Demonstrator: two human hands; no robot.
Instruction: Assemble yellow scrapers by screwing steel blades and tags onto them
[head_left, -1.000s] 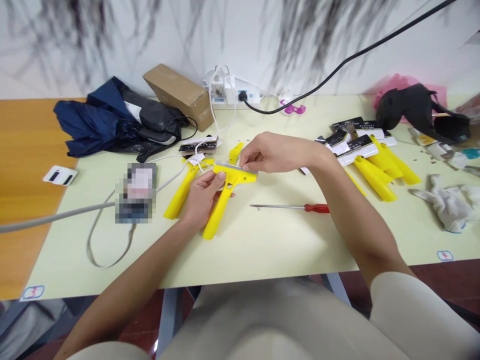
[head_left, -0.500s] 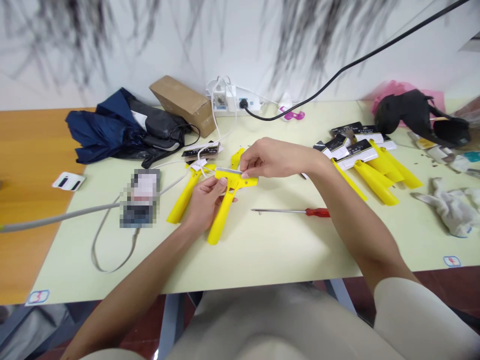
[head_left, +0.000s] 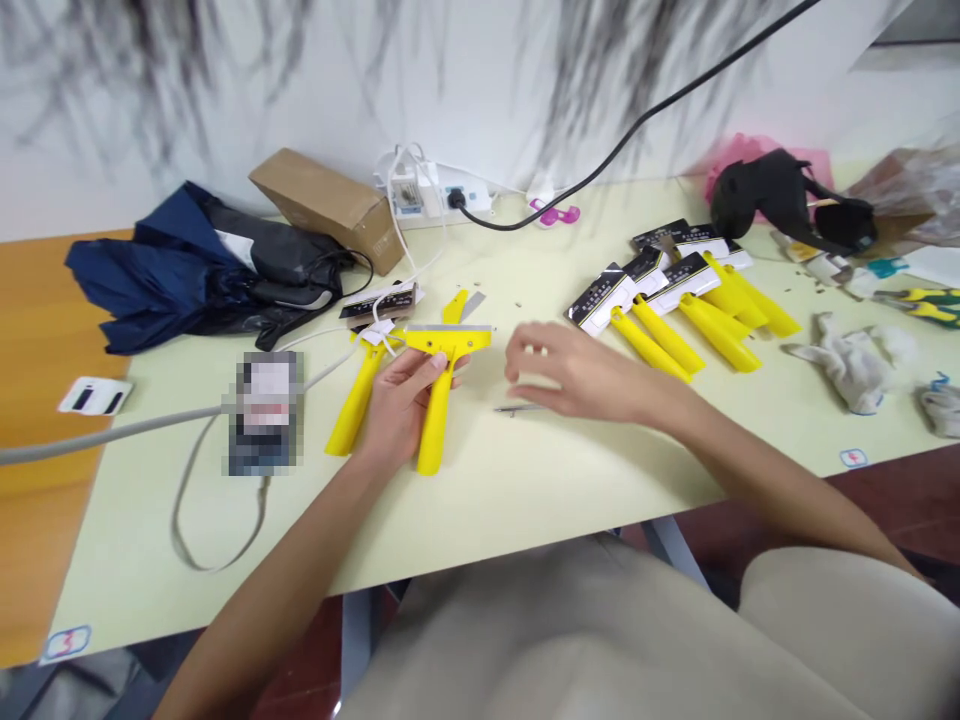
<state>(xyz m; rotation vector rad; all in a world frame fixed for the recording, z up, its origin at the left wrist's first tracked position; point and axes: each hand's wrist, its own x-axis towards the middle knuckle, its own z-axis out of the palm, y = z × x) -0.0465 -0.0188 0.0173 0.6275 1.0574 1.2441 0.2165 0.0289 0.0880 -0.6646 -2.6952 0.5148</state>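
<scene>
"Left hand (head_left: 396,412) grasps a yellow scraper (head_left: 433,430) by its neck, thumb across the front. Right hand (head_left: 574,370) is free, fingers parted and bent, just beside the scraper's right end but apart from it; I see nothing between them."

"So where exactly is the scraper?"

"Over the bench (head_left: 525,490), left of its middle. Its metal strip (head_left: 450,328) faces the back edge and its handle points to the front edge."

"And from the left end across?"

"Dark blue bundle (head_left: 142,270) by the back left corner, then a pixelated object (head_left: 265,400) (no telling what it is) near the left edge. Next come a cardboard box (head_left: 322,205) along the back edge and a second yellow handle (head_left: 352,405) just left of the left hand."

"Past the hands?"

"Thin metal shaft (head_left: 517,408), one end hidden behind the right hand; then carded yellow handles (head_left: 720,335) toward the back edge, and a whitish crumpled cloth (head_left: 847,365) toward the front right corner."
</scene>
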